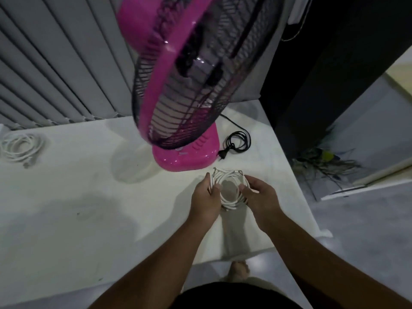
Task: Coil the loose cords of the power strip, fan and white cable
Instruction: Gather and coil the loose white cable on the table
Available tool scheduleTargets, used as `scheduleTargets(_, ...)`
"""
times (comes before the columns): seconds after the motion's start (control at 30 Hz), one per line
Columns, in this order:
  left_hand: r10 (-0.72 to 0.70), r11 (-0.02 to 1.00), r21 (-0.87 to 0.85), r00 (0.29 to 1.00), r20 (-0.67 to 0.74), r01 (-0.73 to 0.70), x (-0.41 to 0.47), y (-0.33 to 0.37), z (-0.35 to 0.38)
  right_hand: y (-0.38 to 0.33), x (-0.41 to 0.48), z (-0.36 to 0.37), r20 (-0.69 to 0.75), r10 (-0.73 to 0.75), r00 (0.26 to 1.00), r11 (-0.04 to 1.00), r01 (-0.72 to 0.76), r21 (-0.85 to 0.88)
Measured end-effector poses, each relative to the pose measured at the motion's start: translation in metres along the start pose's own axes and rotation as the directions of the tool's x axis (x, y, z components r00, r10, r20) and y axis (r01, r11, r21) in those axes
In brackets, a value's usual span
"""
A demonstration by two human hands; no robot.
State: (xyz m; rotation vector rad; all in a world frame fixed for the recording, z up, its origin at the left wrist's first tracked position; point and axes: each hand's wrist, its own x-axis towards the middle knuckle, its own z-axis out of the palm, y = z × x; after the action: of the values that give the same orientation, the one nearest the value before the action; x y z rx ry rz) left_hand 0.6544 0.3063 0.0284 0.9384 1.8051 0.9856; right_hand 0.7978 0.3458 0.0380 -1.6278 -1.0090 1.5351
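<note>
A white cable (229, 202) wound into a small round coil hangs just above the white table (89, 197), in front of the pink fan (178, 85). My left hand (206, 198) grips the coil's left side, and my right hand (259, 195) grips its right side with thumb and fingers curled over the loops. The fan's black cord (237, 141) lies coiled to the right of the pink base, its plug beside it. Another white cord (19, 148) lies in a loose coil at the table's far left edge.
Grey vertical blinds (44, 74) hang behind the table. A dark cabinet (323, 85) stands at the right past the table's edge. Feathers (327, 161) lie on the grey floor there. My foot (238, 269) shows below the table's front edge.
</note>
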Motion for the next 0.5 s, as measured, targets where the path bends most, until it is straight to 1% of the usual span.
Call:
scheduleTargets(0.07, -0.018, 0.997, 0.074, 0.999, -0.028, 0.02, 0.007, 0.01, 0.027, -0.003, 0.019, -0.023, 0.004, -0.007, 1.0, 1.0, 0.008, -0.021)
scheduleTargets(0.17, -0.046, 0.995, 0.09, 0.997, -0.06, 0.052, 0.021, 0.02, 0.062, -0.005, 0.048, -0.052, 0.023, -0.01, 1.0, 0.999, 0.011, -0.053)
scheduleTargets(0.3, -0.067, 0.986, 0.152, 0.997, -0.043, 0.073, 0.037, 0.025, 0.096, -0.001, 0.077, -0.08, 0.0, -0.012, 1.0, 0.993, 0.012, -0.12)
scheduleTargets(0.4, -0.051, 0.972, 0.226, 0.998, -0.029, 0.056, 0.047, 0.025, 0.11, 0.002, 0.091, -0.092, -0.048, -0.104, 0.993, 0.949, 0.084, -0.303)
scheduleTargets(0.43, -0.045, 0.968, 0.245, 0.998, -0.032, 0.052, 0.049, 0.024, 0.114, 0.003, 0.094, -0.094, -0.04, -0.15, 0.988, 0.919, 0.124, -0.375)
scheduleTargets(0.5, -0.017, 0.954, 0.297, 0.999, -0.035, 0.027, 0.054, 0.023, 0.119, 0.003, 0.099, -0.096, -0.003, -0.219, 0.976, 0.864, 0.193, -0.466)
